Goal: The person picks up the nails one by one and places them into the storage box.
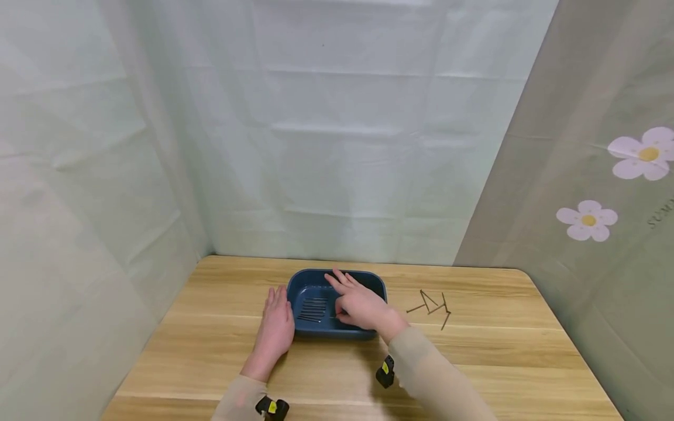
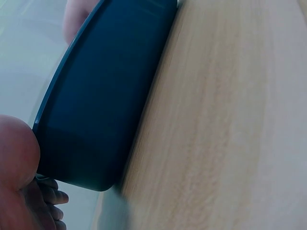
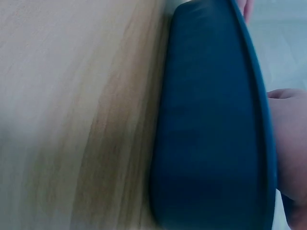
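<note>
Right hand is reaching over the tray's near side, thumb and index finger meeting in a narrow pinch, other fingers spreading clear; a thin line is showing at the fingertips, probably a nail, lying inside the tray right of the row. Left hand is resting against the tray's left end, fingers extended, not wrapping round it. Blue tray is sitting near the tabletop's back edge, a little left of its middle. In its left half a row of nails is lying roughly parallel, side to side, the nearest ones slanting slightly. Beyond the tray's right end, loose nails are lying in a zigzag on the tabletop, some touching. Handling, by judgement: nails should be light, stiff, hard to break, prone to rolling on a smooth floor; a fingertip pinch at mid-shank should be balancing best. Tray is looking like rigid plastic, light enough to be sliding, so the end wall or rim should be serving as the hold. Pale curtain is hanging beyond the back edge.
</note>
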Demonstrator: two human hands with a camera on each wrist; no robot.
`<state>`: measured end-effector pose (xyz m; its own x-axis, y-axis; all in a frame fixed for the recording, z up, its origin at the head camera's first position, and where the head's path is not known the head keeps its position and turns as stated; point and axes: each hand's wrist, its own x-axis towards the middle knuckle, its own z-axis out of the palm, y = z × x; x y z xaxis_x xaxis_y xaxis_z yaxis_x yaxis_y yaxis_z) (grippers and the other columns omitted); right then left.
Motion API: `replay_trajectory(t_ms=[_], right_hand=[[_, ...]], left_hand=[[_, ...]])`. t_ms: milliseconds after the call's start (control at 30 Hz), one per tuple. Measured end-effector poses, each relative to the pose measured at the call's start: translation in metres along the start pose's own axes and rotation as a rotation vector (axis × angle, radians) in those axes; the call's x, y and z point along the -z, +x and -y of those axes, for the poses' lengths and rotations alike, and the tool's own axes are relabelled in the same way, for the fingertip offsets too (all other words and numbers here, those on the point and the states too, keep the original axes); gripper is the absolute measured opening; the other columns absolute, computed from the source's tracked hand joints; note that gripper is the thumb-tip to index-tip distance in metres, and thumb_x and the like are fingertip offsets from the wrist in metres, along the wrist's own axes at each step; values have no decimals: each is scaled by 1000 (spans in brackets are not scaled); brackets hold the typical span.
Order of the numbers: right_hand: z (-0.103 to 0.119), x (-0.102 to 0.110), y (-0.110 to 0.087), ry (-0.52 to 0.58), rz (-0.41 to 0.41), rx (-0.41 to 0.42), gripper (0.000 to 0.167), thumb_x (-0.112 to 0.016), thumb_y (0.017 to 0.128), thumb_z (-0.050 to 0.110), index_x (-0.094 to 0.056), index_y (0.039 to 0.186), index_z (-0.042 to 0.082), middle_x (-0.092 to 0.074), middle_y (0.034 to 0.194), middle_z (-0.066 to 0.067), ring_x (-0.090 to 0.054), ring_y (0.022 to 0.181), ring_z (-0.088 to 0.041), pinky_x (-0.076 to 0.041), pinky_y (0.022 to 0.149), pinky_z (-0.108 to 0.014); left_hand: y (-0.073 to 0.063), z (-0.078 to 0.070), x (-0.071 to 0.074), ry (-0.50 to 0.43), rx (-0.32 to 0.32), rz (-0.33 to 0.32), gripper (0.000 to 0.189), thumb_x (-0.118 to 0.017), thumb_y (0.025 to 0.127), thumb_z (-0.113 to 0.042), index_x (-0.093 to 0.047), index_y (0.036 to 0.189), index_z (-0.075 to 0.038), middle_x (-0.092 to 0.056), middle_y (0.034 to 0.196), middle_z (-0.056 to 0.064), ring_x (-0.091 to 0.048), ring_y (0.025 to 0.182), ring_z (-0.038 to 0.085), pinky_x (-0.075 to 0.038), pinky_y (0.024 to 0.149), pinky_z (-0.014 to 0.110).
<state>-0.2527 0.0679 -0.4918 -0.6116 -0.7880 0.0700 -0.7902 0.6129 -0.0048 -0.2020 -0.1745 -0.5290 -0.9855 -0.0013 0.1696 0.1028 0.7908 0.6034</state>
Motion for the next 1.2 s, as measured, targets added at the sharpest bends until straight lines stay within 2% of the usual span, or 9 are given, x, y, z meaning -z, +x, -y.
replay_trajectory(t_ms=[100, 300, 633, 1200], right_hand=[[0, -5, 2, -4, 14, -14, 14, -80, 99, 27, -78, 85, 23, -30, 174, -15, -17, 163, -36, -22, 131, -48], [1, -11, 8, 3, 37, -25, 13, -79, 100, 30, -78, 89, 24, -41, 168, -12, -29, 160, -32, -29, 128, -46], [6, -13, 14, 28, 97, -54, 11, -80, 99, 29, -79, 90, 22, -51, 162, -11, -43, 153, -29, -38, 124, -42], [10, -20, 20, 11, 112, -101, 5, -81, 98, 29, -81, 95, 25, -52, 162, -8, -44, 153, -27, -38, 123, -38]], left_hand=[[0, -1, 0, -7, -1, -1, 50, -38, 113, -6, -33, 156, 21, -34, 164, 37, -18, 158, 54, -17, 127, 64], [1, -1, 0, -16, -21, -18, 50, -39, 112, -4, -35, 154, 22, -36, 162, 38, -20, 156, 55, -19, 127, 65], [1, -1, 1, -16, 13, 17, 52, -37, 114, -8, -32, 158, 19, -31, 166, 35, -17, 159, 52, -16, 128, 63], [1, 2, 0, -21, 9, 14, 51, -37, 114, -7, -32, 157, 19, -32, 166, 35, -17, 158, 52, -17, 128, 63]])
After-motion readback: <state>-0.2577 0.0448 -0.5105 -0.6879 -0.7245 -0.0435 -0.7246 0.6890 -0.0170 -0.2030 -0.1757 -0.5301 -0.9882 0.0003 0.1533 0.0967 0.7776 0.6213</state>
